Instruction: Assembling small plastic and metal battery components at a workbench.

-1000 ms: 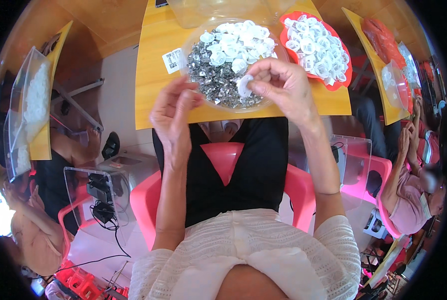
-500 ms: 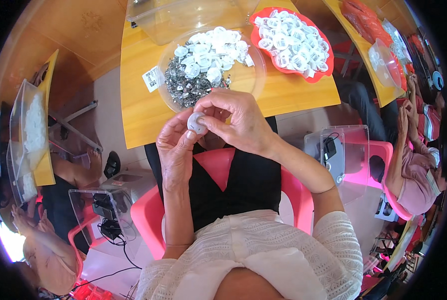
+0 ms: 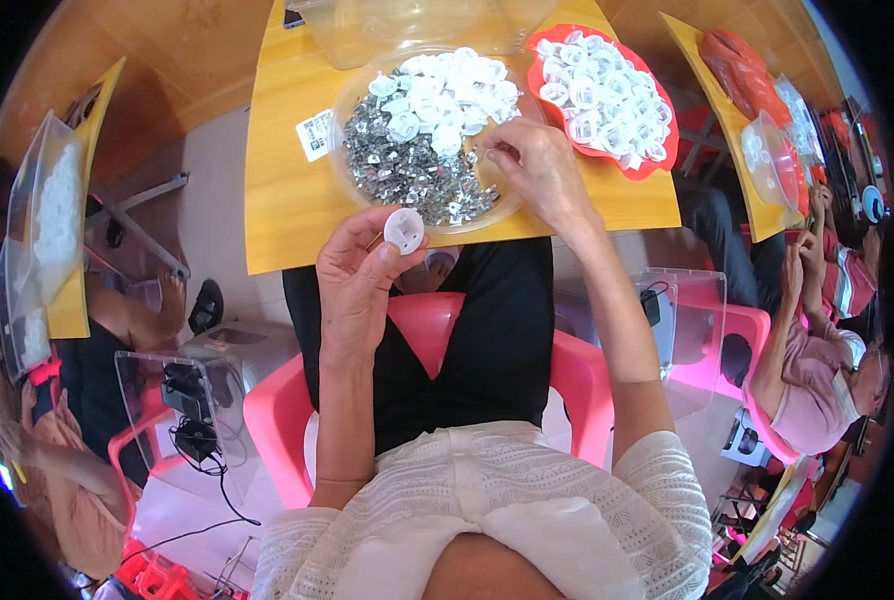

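Note:
Between thumb and fingers, my left hand holds a round white plastic piece with small slots, just off the table's front edge. My right hand is over the right side of a clear round tray, fingers bent together at the edge of a pile of small metal clips. Whether a clip is between those fingertips is too small to tell. Behind the clips, in the same tray, lies a heap of white plastic pieces. A red scalloped bowl full of similar white pieces stands to the right.
A clear plastic box stands at the back of the yellow table. A printed label lies left of the tray. Clear boxes with black adapters flank my pink chair. Other people sit at tables on both sides.
My right hand has let go of the white piece and moved forward and right to the tray. My left hand keeps the piece, its slotted face now showing.

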Motion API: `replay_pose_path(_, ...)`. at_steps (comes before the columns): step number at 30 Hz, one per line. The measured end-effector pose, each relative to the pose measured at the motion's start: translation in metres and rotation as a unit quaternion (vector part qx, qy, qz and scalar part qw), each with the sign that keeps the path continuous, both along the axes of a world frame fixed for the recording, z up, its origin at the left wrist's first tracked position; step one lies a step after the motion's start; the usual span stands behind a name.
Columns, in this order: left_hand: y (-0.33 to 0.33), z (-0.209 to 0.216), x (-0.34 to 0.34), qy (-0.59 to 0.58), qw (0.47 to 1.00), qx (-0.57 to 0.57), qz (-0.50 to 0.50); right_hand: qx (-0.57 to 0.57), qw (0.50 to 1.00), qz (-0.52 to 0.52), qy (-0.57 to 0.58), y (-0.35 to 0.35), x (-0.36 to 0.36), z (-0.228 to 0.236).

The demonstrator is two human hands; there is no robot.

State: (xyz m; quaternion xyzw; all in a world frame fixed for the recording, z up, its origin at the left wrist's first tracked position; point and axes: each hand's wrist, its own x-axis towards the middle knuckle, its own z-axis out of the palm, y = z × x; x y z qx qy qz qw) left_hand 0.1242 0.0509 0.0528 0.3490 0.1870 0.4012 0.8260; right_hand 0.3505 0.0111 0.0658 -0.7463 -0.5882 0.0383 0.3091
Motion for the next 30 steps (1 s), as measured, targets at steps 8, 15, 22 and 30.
replay_pose_path(8, 0.001, -0.003, -0.002, -0.001, 1.000, 0.014, -0.012, -0.034, 0.999, 0.036, -0.019, 0.014, -0.001, -0.012)
replay_pose_path(15, -0.001, -0.002, 0.001, -0.035, 0.998, -0.029, -0.031, -0.028, 0.998, 0.028, -0.043, 0.014, -0.003, -0.008)
replay_pose_path(22, -0.006, -0.005, 0.002, -0.046, 0.994, -0.068, -0.076, -0.005, 0.995, 0.029, 0.096, 0.005, 0.004, 0.009)
replay_pose_path(30, -0.005, -0.002, 0.004, -0.030, 0.993, -0.084, -0.080, -0.002, 0.933, 0.097, 0.346, 0.000, 0.008, 0.016)
